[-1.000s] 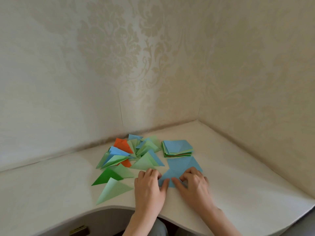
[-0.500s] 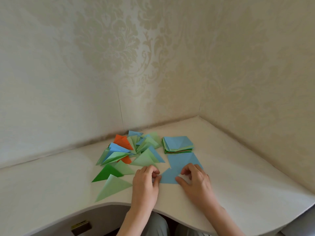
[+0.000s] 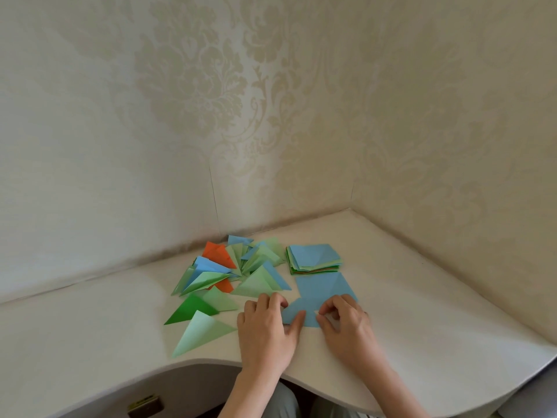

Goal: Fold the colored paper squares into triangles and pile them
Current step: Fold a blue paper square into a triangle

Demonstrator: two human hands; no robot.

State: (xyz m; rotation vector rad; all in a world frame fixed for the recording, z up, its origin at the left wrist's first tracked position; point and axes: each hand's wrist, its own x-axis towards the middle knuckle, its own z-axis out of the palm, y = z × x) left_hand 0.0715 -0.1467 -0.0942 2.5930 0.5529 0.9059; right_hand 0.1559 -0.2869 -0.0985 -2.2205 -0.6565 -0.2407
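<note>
Misalignment is the main risk at this step. Both hands are working the near edge of the blue sheet (image 3: 324, 289), which is lying flat on the surface (image 3: 422, 312) just in front of the square stack (image 3: 313, 258) and beside the triangle pile (image 3: 238, 273). The left hand (image 3: 265, 330) is lying with its thumb across the sheet's near left part and its other fingers (image 3: 275, 300) curled at the left corner. The right hand (image 3: 346, 324) is pinching the near right corner between thumb and curled fingers. If one corner is lifting ahead of the other, the sheet is likely to rotate, and the crease would then be running off the diagonal (a skewed triangle would not be sitting flat on the pile). Light paper is also prone to sliding on the smooth surface, and a slide toward the stack could be nudging its top squares out of line.

Fingertip contact is hard to make out: the knuckles are hiding the corners, so the grip depth cannot be confirmed. Stack count is not readable, and the lower triangles in the pile are covered by the upper ones.
</note>
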